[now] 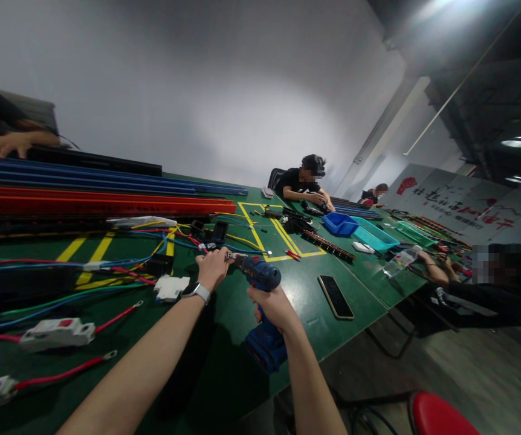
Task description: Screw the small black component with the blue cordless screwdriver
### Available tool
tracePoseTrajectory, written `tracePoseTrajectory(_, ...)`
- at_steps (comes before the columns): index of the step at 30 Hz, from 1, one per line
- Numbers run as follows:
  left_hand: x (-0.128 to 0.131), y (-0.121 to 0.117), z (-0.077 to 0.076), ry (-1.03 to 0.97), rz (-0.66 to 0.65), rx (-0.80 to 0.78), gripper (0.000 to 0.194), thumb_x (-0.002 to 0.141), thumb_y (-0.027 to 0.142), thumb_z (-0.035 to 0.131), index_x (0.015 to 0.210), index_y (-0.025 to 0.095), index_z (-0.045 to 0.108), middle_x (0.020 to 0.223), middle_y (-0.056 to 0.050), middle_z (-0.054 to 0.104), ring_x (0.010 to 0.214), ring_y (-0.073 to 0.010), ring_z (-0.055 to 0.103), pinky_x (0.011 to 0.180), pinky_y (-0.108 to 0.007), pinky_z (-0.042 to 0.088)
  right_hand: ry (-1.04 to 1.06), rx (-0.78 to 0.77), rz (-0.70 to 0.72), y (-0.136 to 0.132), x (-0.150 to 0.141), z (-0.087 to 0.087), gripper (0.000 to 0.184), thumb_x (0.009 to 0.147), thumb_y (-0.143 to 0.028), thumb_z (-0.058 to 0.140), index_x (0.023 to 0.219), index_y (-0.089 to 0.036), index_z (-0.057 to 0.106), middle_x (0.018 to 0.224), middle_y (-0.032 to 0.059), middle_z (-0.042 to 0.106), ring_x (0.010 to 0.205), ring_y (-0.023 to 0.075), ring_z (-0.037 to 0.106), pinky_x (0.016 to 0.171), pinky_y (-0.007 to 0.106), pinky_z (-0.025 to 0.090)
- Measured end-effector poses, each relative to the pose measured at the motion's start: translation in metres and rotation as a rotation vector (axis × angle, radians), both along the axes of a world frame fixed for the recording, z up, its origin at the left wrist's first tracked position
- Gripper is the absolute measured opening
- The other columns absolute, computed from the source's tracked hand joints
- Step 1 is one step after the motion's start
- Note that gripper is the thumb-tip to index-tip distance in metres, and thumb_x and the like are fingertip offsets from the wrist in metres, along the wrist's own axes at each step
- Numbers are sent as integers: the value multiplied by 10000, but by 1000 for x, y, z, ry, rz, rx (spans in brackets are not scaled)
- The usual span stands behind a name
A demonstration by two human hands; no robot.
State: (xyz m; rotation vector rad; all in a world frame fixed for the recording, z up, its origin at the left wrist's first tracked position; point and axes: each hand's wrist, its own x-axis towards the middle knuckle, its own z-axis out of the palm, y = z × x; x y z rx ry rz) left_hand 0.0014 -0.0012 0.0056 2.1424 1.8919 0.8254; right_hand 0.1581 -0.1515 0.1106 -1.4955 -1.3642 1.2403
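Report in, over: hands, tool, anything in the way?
Right hand grips blue drill. Left hand at its tip. White block close by, phone right of drill.

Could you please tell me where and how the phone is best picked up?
Probably by the middle of its two long edges, from above, with thumb and fingers on opposite sides: the phone is a slim slab lying flat on the table, its underside covered.

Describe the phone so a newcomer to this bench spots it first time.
On the green table, find the blue cordless drill in the right hand. To the drill's right, near the table's edge, lies the phone, a flat slab, dark screen up. Its dark face and pale rim set it apart from the smaller white object beyond it.
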Motion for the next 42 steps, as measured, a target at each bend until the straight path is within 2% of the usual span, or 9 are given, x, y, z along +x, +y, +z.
tracePoseTrajectory(8, 0, 1, -4, -18, 3, 52, 316, 902, 449, 425, 1108, 276, 591, 1009, -86, 656, 984, -277, 559, 864, -427, 222, 40, 4, 20, 3, 1, -4, 159, 749, -298, 613, 817, -175, 540, 480, -76, 470, 344, 115, 472, 356, 227, 379)
tracePoseTrajectory(13, 0, 1, -2, -16, 4, 27, 321, 896, 460, 437, 1106, 273, 593, 1004, -91, 659, 997, -279, 556, 870, -428, 222, 26, 16, 16, 3, 2, -6, 161, 750, -310, 611, 814, -174, 553, 482, -74, 471, 349, 112, 473, 361, 223, 375)
tracePoseTrajectory(23, 0, -1, 1, 5, 4, 7, 340, 904, 462, 409, 1134, 286, 586, 1030, -98, 655, 1013, -286, 556, 873, -429, 223, 12, -32, 15, 0, 0, 2, 193, 741, -329, 617, 837, -174, 555, 514, -67, 506, 356, 99, 476, 375, 216, 375)
tracePoseTrajectory(26, 0, -1, 1, 7, 7, 4, 344, 907, 467, 408, 1145, 289, 582, 1037, -95, 653, 1018, -280, 553, 880, -427, 221, 7, -27, 17, 1, 0, 1, 183, 741, -327, 615, 817, -175, 547, 470, -74, 476, 351, 103, 468, 373, 213, 371)
tracePoseTrajectory(34, 0, -1, 2, 15, 10, -23, 359, 912, 484, 396, 1146, 280, 575, 1053, -105, 651, 1010, -278, 545, 872, -428, 224, 23, 12, 24, 2, 2, -3, 176, 744, -318, 608, 827, -178, 543, 514, -69, 502, 355, 101, 468, 360, 215, 368)
tracePoseTrajectory(42, 1, -4, 6, 23, 14, -51, 371, 917, 482, 387, 1168, 277, 566, 1079, -110, 647, 1031, -272, 538, 866, -417, 223, -1, -40, 13, -1, -2, 6, 163, 743, -310, 602, 806, -177, 533, 503, -68, 492, 361, 97, 475, 377, 208, 365)
